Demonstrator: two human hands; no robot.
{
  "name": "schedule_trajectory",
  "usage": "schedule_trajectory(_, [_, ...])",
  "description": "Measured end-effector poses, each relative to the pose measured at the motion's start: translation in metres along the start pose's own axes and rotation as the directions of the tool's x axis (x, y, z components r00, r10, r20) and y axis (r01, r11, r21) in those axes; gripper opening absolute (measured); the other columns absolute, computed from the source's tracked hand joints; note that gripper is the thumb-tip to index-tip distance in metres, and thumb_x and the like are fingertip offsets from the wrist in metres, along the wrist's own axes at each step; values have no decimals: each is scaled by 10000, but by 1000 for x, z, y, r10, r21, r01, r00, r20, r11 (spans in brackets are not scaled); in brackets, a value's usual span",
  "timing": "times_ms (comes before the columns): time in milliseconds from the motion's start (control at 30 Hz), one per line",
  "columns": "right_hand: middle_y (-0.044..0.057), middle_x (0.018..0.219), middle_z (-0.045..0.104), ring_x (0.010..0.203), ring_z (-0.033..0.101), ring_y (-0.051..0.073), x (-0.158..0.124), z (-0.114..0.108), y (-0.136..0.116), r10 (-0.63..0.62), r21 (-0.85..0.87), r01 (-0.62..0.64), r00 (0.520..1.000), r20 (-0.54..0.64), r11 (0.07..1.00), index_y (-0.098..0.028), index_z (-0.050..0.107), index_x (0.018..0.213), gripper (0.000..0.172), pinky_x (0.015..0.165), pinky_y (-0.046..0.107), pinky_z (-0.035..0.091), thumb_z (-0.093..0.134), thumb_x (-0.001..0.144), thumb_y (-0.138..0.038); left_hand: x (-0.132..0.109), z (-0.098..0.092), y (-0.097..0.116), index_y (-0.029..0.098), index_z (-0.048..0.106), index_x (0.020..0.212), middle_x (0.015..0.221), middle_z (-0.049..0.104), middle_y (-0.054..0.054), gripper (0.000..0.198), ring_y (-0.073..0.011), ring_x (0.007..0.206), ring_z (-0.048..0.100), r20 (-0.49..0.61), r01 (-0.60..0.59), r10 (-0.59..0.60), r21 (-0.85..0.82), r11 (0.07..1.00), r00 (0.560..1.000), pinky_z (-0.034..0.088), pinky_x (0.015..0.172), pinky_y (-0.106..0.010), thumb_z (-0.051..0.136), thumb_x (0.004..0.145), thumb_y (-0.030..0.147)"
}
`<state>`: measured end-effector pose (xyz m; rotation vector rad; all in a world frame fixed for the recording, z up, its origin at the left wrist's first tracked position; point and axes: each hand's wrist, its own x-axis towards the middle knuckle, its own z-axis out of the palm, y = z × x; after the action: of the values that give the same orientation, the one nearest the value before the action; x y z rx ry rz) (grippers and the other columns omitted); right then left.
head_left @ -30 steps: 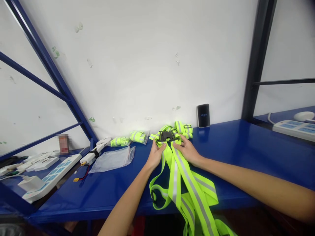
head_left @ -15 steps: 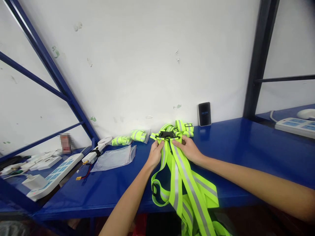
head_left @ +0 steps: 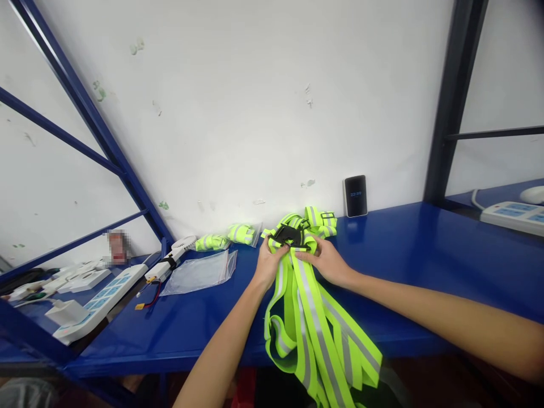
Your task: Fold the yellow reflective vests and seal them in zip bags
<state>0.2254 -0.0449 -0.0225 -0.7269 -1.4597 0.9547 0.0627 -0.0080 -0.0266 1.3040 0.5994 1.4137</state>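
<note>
Neon-yellow reflective straps (head_left: 317, 326) with grey stripes lie on the blue shelf (head_left: 425, 255) and hang over its front edge. At their upper end sits a black plastic buckle (head_left: 289, 235). My left hand (head_left: 268, 262) pinches the straps just left of the buckle. From the right side my right hand (head_left: 326, 262) grips the same bundle, fingers closed on the fabric. More folded yellow strap (head_left: 319, 220) lies just behind the buckle.
Two rolled yellow strap bundles (head_left: 225, 238) and a clear plastic bag (head_left: 199, 272) lie to the left. A small dark device (head_left: 355, 195) leans on the wall. Power strips (head_left: 102, 297) and cables fill the left shelf; another power strip (head_left: 516, 214) is at right.
The hanging straps have drawn closer together into a narrower bundle. The buckle has tilted between my hands, and both hands shifted slightly on the straps.
</note>
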Motion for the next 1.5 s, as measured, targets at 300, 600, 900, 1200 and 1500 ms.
schedule_trajectory(300, [5, 857, 730, 674, 694, 209, 0, -1, 4, 262, 246, -255, 965, 5, 935, -251, 505, 1199, 465, 642, 340, 557, 692, 773, -282, -9, -1, 14, 166, 588, 1164, 1075, 690, -77, 474, -311, 1146, 582, 161, 243, -218, -161, 957, 963, 416, 1012, -455, 573, 722, 337])
schedule_trajectory(600, [-24, 826, 714, 568, 672, 174, -7, 10, -16, 497, 479, -457, 866, 50, 749, -360, 356, 1376, 661, 579, 331, 565, 595, 806, -128, -2, -1, -2, 241, 506, 1294, 1316, 557, -51, 421, -228, 1274, 453, 133, -195, 159, 336, 921, 978, 303, 1099, -353, 557, 881, 304])
schedule_trajectory(900, [27, 904, 732, 748, 700, 211, -11, 12, -18, 460, 614, -516, 848, 265, 598, -253, 463, 1321, 416, 773, 381, 551, 474, 906, -280, 3, -7, -1, 222, 609, 1146, 1122, 651, -50, 294, -212, 1087, 570, 59, -261, 259, 394, 881, 964, 409, 975, -332, 546, 874, 317])
schedule_trajectory(1200, [106, 1066, 729, 912, 698, 296, -6, 3, -16, 446, 441, -580, 812, 376, 685, -205, 603, 1159, 567, 890, 479, 499, 386, 882, -650, -5, -6, 2, 211, 651, 1063, 980, 681, -48, 253, -264, 1061, 558, 123, -175, 139, 366, 914, 983, 388, 988, -375, 579, 837, 298])
schedule_trajectory(1500, [93, 935, 748, 869, 703, 298, -1, -4, -21, 481, 465, -603, 798, 364, 649, -209, 621, 1089, 610, 846, 471, 524, 395, 843, -720, -18, -6, 0, 222, 589, 1034, 888, 622, -57, 216, -263, 909, 566, 173, -192, 125, 463, 865, 977, 369, 942, -360, 600, 834, 304])
